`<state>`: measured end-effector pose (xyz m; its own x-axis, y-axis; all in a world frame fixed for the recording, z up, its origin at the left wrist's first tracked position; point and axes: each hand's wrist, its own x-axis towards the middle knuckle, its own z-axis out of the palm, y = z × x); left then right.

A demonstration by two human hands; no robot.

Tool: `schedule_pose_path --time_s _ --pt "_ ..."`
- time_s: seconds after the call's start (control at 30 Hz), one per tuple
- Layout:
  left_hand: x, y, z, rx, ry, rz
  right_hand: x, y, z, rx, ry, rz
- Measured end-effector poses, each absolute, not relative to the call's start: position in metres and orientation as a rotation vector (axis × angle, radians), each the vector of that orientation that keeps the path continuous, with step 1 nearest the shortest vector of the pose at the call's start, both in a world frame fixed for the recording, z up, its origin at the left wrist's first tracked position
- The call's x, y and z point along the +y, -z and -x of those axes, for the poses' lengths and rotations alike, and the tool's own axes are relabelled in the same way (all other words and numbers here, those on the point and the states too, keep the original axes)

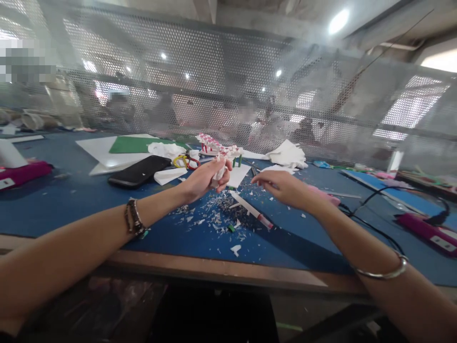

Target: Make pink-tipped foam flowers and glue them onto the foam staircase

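Observation:
My left hand (205, 180) is closed around a small white crumpled piece (218, 175), perhaps paper or tissue; the fingers cover much of it. Just behind it are white pieces with pink-red spots (210, 141) on small red and green posts (237, 161). To the right, my right hand (283, 186) hovers over the table with its fingers loosely bent and apart, and I see nothing in it. A thin dark tool (253, 171) lies close to its fingertips. Between the hands, a white strip with a clear, red-marked end (252, 207) lies among white shavings (214, 214).
A black phone (140, 171), yellow-and-red-handled scissors (185, 162), green sheet (143, 145) and white paper (98, 150) lie left. White tissues (288, 155) are at the back. A magenta power strip (428, 232) with black cables sits right. A perforated screen (221, 71) stands behind the blue table.

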<state>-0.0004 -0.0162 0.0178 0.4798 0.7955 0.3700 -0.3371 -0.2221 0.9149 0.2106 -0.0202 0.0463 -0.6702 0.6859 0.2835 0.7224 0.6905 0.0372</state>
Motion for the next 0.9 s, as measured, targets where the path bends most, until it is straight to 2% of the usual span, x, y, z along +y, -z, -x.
schedule_pose_path --time_s 0.27,0.47,0.73,0.9 --pt "-0.010 -0.030 0.011 0.466 -1.310 -1.383 0.032 -0.101 -0.262 -2.536 0.269 1.459" --pt "-0.007 -0.060 0.036 0.372 -1.605 -1.331 0.064 -0.114 -0.275 -2.514 0.186 1.503" --pt "0.016 -0.064 0.065 0.536 -1.866 -1.253 0.077 -0.111 -0.168 -2.643 0.112 1.372" --pt "0.025 -0.059 0.069 0.694 -1.827 -1.272 0.073 -0.078 -0.066 -2.777 0.049 1.231"
